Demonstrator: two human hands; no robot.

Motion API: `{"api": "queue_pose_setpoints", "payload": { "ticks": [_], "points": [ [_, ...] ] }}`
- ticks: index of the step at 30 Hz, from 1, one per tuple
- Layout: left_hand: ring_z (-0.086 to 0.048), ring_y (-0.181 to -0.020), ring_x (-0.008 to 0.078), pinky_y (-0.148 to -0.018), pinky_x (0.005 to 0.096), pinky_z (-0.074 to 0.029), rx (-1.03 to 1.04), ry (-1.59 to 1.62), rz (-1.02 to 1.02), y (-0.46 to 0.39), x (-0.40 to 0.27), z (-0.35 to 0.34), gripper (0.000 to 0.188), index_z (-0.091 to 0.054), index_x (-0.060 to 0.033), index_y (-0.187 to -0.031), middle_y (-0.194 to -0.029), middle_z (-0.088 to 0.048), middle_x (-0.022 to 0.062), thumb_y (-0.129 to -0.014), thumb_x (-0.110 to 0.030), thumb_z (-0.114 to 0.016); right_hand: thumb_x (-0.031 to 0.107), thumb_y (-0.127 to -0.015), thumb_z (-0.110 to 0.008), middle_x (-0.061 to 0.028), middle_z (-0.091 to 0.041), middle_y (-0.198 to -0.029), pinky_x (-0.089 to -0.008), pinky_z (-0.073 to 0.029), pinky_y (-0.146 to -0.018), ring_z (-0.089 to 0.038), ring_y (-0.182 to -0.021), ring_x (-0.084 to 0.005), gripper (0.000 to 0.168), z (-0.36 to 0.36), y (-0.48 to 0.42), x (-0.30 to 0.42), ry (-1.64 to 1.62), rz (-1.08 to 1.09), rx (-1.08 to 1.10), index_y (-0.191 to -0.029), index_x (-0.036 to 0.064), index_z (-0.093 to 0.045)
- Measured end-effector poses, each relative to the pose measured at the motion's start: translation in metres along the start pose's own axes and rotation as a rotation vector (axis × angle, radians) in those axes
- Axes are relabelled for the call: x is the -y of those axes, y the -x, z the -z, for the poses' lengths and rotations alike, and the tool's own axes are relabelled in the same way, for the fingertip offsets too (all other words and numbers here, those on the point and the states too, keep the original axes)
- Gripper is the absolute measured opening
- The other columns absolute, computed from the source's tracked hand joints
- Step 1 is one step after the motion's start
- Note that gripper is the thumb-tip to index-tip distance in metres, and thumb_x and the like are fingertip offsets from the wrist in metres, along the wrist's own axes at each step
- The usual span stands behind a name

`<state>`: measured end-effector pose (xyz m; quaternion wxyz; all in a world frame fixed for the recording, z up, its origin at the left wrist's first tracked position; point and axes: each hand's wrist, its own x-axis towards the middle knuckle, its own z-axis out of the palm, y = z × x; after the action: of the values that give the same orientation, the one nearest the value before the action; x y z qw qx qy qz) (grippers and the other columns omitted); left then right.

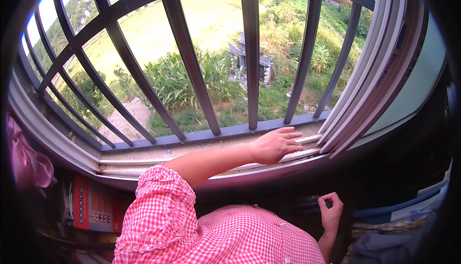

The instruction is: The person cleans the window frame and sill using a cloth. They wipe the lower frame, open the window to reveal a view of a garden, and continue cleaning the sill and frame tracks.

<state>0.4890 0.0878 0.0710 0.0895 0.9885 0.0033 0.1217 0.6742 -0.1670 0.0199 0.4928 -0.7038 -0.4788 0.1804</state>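
Note:
My left hand [275,146] reaches across my front to the right end of the window's lower track [230,170]. Its palm faces down, and its fingers are spread with nothing visible in them. Just beyond the fingertips stand the stacked white frames of the sliding window sashes [354,94]. Whether the hand touches the track cannot be seen. Low on the right, my right hand [330,211] hangs beside my body with curled fingers. A dark object [308,203] shows next to its fingertips; the shadow hides whether the hand holds it.
Dark metal window bars [249,55] stand outside the track, with plants and a field beyond. A red printed box [96,204] lies at lower left, near pink fabric [30,152]. Folded clothes [392,233] are piled at lower right.

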Motion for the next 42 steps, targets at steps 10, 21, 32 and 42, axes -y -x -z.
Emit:
{"api": "queue_pose_setpoints", "payload": {
  "ticks": [10,21,32,42],
  "points": [
    [-0.059,-0.076,0.0233,-0.072,0.0358,-0.045,-0.012,1.015,0.367,0.013,-0.091,-0.056,0.024,-0.058,-0.0046,-0.108,-0.084,-0.062,0.0127,-0.092,-0.024,-0.057,0.021,-0.069,-0.08,-0.0038,-0.054,-0.064,-0.0244,-0.04,-0.058,-0.051,-0.059,-0.014,0.029,0.037,-0.058,0.085,0.025,0.355,0.177,-0.082,0.004,-0.06],
    [-0.06,-0.087,0.034,-0.078,0.0404,-0.048,-0.584,0.341,0.679,0.032,-0.055,0.008,0.023,-0.061,-0.003,-0.106,-0.098,-0.061,0.0172,-0.085,-0.011,-0.06,0.009,-0.072,-0.071,-0.0074,-0.058,-0.091,-0.0369,-0.045,-0.065,-0.057,-0.079,-0.0267,0.022,-0.035,-0.129,0.099,0.822,0.636,-0.257,-0.09,0.009,-0.058],
    [-0.057,-0.103,0.0285,-0.089,0.0358,-0.046,-0.174,-0.002,0.57,0.072,-0.061,-0.03,0.037,-0.054,0.0065,-0.114,-0.114,-0.058,0.0181,-0.086,-0.017,-0.055,0.018,-0.086,-0.055,-0.015,-0.061,-0.103,-0.0425,-0.044,-0.083,-0.054,-0.096,-0.0303,0.019,-0.102,-0.117,0.025,1.028,0.388,-0.053,-0.088,0.0,-0.059],
    [-0.053,-0.109,0.0378,-0.097,0.0407,-0.042,-0.17,0.256,0.505,0.059,-0.047,-0.048,0.049,-0.038,0.0165,-0.126,-0.118,-0.053,0.0292,-0.088,-0.013,-0.044,0.018,-0.084,-0.051,-0.0183,-0.066,-0.076,-0.0455,-0.042,-0.082,-0.059,-0.086,-0.0338,0.024,-0.123,-0.126,0.04,1.095,0.277,0.098,-0.076,0.0,-0.064]
  ]
}}
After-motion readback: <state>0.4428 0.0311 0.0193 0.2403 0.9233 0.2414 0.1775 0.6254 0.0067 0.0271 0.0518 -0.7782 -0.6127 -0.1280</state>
